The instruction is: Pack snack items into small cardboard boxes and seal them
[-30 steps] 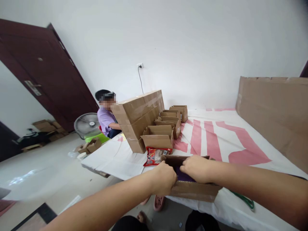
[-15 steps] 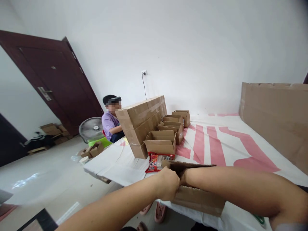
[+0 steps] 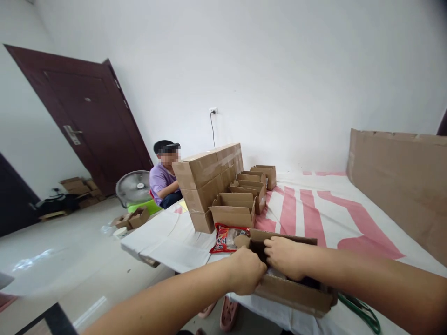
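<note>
An open cardboard box point(image 3: 293, 294) lies in front of me at the table's near edge, its flaps raised. My left hand point(image 3: 247, 271) is closed round the box's left near edge. Over the opening, my right hand point(image 3: 287, 256) has curled fingers pointing down inside; what they hold, if anything, is hidden. Something clear and shiny shows in the box below that hand. A red food packet point(image 3: 226, 238) with a see-through part rests on the table just beyond the box's left end.
Several open cardboard boxes point(image 3: 233, 216) line up beside a wall of stacked, taped cartons point(image 3: 201, 195). A large cardboard panel point(image 3: 398, 174) stands at right. Green-handled scissors point(image 3: 361, 311) lie right of my box. Another person point(image 3: 162, 182) sits behind the cartons, near a fan point(image 3: 134, 188).
My right hand has risen from deep inside the box to its opening, so its back and fingers now show. My left hand stays at the box's edge. The view has shifted slightly.
</note>
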Available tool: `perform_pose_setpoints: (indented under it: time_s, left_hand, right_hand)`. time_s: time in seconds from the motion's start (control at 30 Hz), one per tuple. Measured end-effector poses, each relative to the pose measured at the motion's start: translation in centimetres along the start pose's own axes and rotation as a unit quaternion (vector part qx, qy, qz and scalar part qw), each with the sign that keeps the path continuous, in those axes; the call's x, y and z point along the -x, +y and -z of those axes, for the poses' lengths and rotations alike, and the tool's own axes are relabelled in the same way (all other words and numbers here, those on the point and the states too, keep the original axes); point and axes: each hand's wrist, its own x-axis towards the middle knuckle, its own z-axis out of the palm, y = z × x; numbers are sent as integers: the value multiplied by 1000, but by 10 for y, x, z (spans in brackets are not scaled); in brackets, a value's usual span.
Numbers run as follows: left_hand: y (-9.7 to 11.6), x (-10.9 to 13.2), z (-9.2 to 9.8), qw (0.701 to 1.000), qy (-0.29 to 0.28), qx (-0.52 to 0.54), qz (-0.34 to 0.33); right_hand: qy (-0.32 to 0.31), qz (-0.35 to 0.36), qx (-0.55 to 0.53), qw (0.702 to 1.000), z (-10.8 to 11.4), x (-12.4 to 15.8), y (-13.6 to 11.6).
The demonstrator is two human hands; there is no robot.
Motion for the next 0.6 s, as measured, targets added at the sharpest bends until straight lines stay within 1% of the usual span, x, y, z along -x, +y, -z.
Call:
perform_pose_setpoints:
  time_s: [0.03,0.07,0.1,0.13,0.2,0.27,0.3,0.33,0.37,0.43,0.47,0.5,0.53,0.57,0.6]
  left_hand:
    - [0,1,0,1000,-5,-8,-2]
    - [-2,2,1,1000,-13,-17,-2]
    - [-4,4,2,1000,-20,-23,-1]
    - [-8,5,2,999,-26,-27,3]
    - [-17,9,3,999,-35,-30,16]
    - [-28,14,2,998,-45,-29,31]
    - [-33,15,2,998,-50,-24,38]
    - [-37,16,2,997,-54,-16,46]
    - [-42,17,2,997,-58,-2,51]
    - [-54,15,5,996,-66,46,47]
    - [-62,13,8,994,-62,84,42]
    - [-71,10,13,990,-47,127,41]
    - [-82,6,18,984,-12,170,53]
    - [-95,0,24,974,42,208,79]
    - [-108,-7,30,957,113,241,119]
  right_hand:
    - [-21,39,22,999,11,8,3]
    - [-30,61,31,997,21,16,6]
    - [-30,62,23,997,30,23,8]
    - [-19,43,-3,999,38,30,11]
    - [15,-22,-73,997,47,45,18]
    - [62,-96,-163,980,49,59,27]
    - [88,-132,-223,962,49,64,32]
    - [115,-162,-294,935,49,68,37]
    - [143,-184,-374,897,49,70,44]
    - [204,-201,-530,798,50,69,57]
    - [238,-197,-589,747,51,65,65]
    - [271,-190,-632,701,52,59,73]
    - [302,-184,-659,664,53,52,81]
    - [330,-181,-674,636,53,43,90]
    - [354,-183,-683,612,52,33,100]
